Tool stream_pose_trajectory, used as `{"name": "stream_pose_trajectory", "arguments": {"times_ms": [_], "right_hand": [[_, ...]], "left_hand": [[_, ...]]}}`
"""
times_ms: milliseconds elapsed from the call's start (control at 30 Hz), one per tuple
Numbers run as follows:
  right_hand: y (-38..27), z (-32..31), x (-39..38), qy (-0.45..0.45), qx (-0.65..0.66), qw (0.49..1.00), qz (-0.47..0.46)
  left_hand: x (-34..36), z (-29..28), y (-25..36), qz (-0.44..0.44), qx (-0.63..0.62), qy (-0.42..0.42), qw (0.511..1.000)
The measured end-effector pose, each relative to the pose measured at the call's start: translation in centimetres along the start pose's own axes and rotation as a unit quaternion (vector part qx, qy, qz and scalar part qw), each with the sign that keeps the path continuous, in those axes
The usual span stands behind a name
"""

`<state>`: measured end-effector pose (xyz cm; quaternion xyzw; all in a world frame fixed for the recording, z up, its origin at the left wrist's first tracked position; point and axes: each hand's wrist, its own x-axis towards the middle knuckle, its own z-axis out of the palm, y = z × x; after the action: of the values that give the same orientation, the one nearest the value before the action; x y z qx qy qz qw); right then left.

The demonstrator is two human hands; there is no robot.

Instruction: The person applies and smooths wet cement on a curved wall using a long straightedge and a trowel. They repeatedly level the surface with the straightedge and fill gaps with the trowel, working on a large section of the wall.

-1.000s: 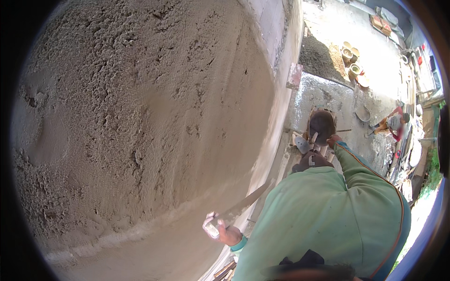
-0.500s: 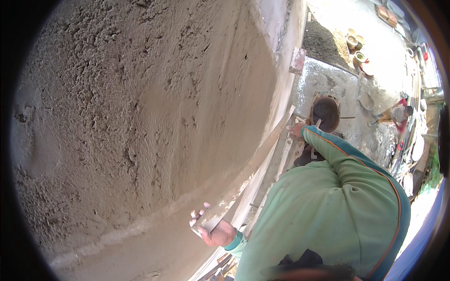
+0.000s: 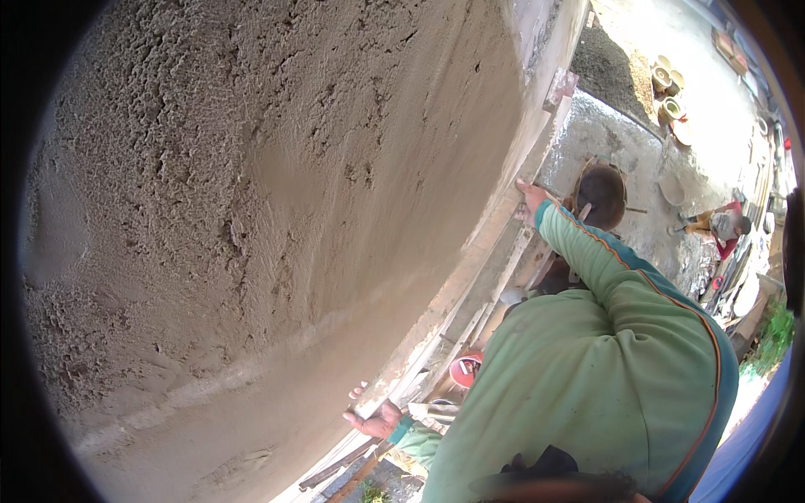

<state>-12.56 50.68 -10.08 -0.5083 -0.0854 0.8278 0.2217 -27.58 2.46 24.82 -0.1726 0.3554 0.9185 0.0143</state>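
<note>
Running slantwise beside the wall [image 3: 277,226], a long board [image 3: 434,327] is held at its lower end by the left hand [image 3: 379,421], whose fingers are curled around it. The right hand [image 3: 533,201] is placed against its upper stretch; whether it is closed there cannot be told. The wall is coated with grey-brown plaster, pitted at left and smoother toward the board. A dark round container [image 3: 602,197] is seen near the right hand, and a red bucket [image 3: 464,370] is partly covered by the green garment [image 3: 579,386].
</note>
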Motion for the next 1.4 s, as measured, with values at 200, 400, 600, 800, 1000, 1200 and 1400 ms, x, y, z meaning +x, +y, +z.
{"name": "stream_pose_trajectory", "arguments": {"times_ms": [200, 400, 600, 800, 1000, 1200, 1400], "right_hand": [[2.7, 1.3, 3.9, 0.126, -0.128, 0.984, -0.014], [6.5, 2.0, 8.5, 0.120, -0.178, 0.976, -0.019], [8.6, 4.1, 14.0, 0.161, -0.213, 0.962, -0.061], [8.4, 6.2, 16.6, 0.141, -0.192, 0.967, -0.090], [8.3, 6.0, 17.4, 0.076, -0.168, 0.982, -0.046], [5.7, 6.3, 17.4, 0.068, -0.191, 0.976, -0.074], [1.2, 7.6, 14.7, 0.090, -0.223, 0.961, -0.135]], "left_hand": [[5.2, -10.1, -3.6, -0.057, 0.255, 0.183, 0.948], [11.9, -17.6, -7.0, -0.149, 0.155, 0.230, 0.949], [17.8, -19.8, -14.0, -0.168, 0.151, 0.280, 0.933], [21.2, -20.3, -18.1, -0.206, 0.175, 0.237, 0.933], [22.7, -21.5, -18.3, -0.232, 0.226, 0.201, 0.924], [22.0, -20.0, -19.9, -0.231, 0.204, 0.186, 0.933], [20.4, -17.5, -22.6, -0.219, 0.220, 0.178, 0.934]]}}
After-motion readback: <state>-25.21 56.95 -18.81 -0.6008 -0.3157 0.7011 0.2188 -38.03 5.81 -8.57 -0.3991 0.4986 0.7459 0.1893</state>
